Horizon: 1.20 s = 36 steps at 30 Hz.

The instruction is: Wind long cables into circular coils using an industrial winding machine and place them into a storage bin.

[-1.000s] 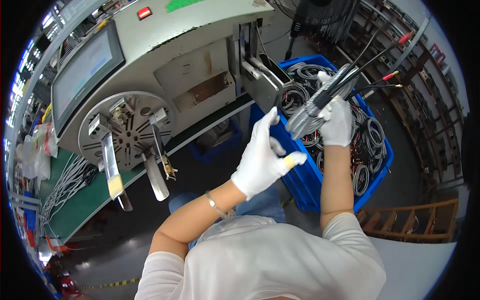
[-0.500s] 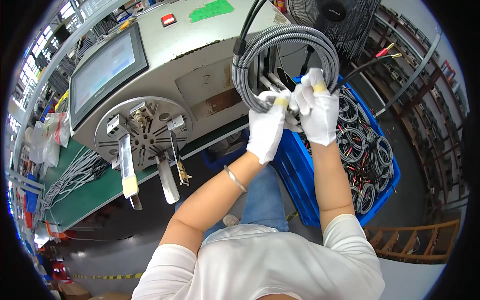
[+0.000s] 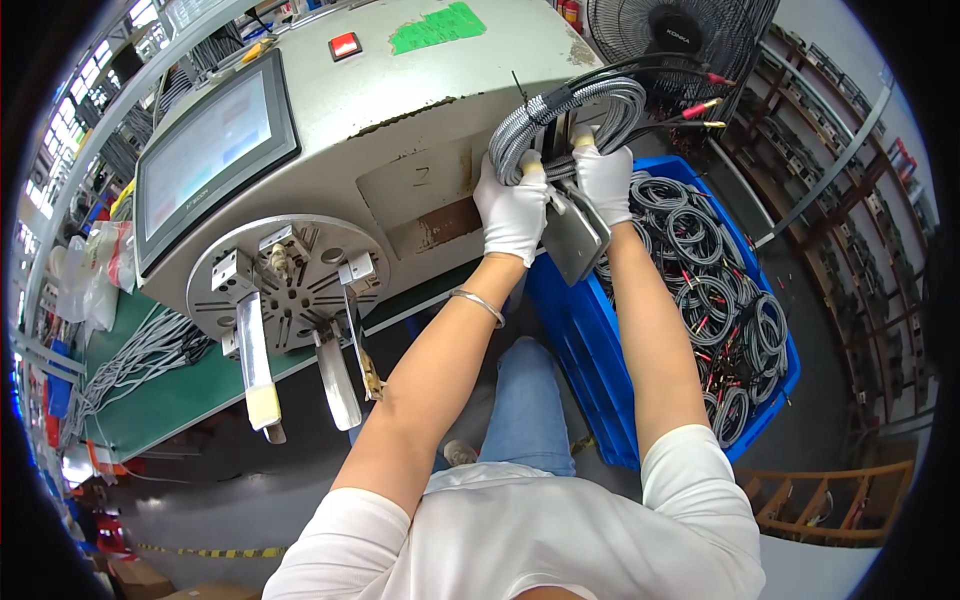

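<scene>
A coil of grey braided cable (image 3: 514, 132) is held up between my hands at the machine's right end. My white-gloved left hand (image 3: 511, 212) grips its lower left side, thumb raised against the coil. My white-gloved right hand (image 3: 604, 178) grips the lower right side, also with the thumb up. Black cable ends with red and gold plugs (image 3: 702, 108) stick out to the right. Between and below my hands is a grey metal bracket (image 3: 573, 245) with flat plates; whether the coil touches it is hard to tell.
A blue crate (image 3: 580, 350) full of coiled cables stands at right, below a black fan (image 3: 672, 35). At left are a machine with a touchscreen (image 3: 210, 150), a slotted round disc (image 3: 290, 290) with projecting metal arms, and a green bench (image 3: 140, 405) bearing loose cables.
The coil has tilted and now looks flatter, with its black ends swung to the right. Both hands have moved apart, and the metal bracket shows more clearly between them.
</scene>
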Motion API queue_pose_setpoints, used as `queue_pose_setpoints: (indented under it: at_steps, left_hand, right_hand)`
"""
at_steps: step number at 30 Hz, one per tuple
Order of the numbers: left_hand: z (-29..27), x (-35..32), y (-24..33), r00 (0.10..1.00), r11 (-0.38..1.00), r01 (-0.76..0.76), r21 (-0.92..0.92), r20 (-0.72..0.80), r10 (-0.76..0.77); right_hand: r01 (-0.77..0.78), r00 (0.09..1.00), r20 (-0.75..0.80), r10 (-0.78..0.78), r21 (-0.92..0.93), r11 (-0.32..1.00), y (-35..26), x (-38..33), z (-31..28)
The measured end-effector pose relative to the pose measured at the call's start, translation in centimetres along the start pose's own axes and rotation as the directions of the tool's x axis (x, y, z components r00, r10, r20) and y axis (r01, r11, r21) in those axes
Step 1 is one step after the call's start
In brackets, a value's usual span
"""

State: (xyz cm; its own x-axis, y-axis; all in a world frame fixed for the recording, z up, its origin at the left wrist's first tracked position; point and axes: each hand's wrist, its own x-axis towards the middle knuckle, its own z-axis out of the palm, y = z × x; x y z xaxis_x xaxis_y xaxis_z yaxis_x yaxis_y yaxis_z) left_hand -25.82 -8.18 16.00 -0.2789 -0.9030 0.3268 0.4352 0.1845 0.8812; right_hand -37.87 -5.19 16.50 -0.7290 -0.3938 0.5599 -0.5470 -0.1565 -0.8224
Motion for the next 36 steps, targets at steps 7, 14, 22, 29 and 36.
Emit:
queue_pose_setpoints:
  at_steps: [7,14,22,29,36]
  left_hand:
    - [-0.2,0.0,-1.4,0.998,0.997,0.057,-0.058,-0.002,-0.057]
    - [-0.2,0.5,-2.3,1.000,1.000,-0.009,-0.019,-0.006,0.009]
    - [-1.1,-2.7,5.8,0.995,0.998,0.055,-0.030,0.080,-0.052]
    - [-5.9,-7.5,9.8,0.928,0.934,-0.249,0.257,0.338,0.154]
    - [-11.0,-14.3,8.4,0.490,0.689,0.565,0.454,0.487,-0.723]
  right_hand:
    - [0.018,1.000,0.022,-0.021,0.124,0.992,0.6,-0.1,-0.1]
    - [-0.041,0.999,0.031,0.037,0.162,0.986,0.6,-0.2,0.3]
    - [0.133,0.990,0.020,-0.140,0.209,0.969,-6.9,-0.4,-4.3]
    - [-0.199,0.882,0.471,0.004,0.365,0.909,-14.1,-7.4,-12.5]
    - [-0.782,0.385,0.626,0.678,-0.168,0.600,-6.1,-20.3,-13.4]
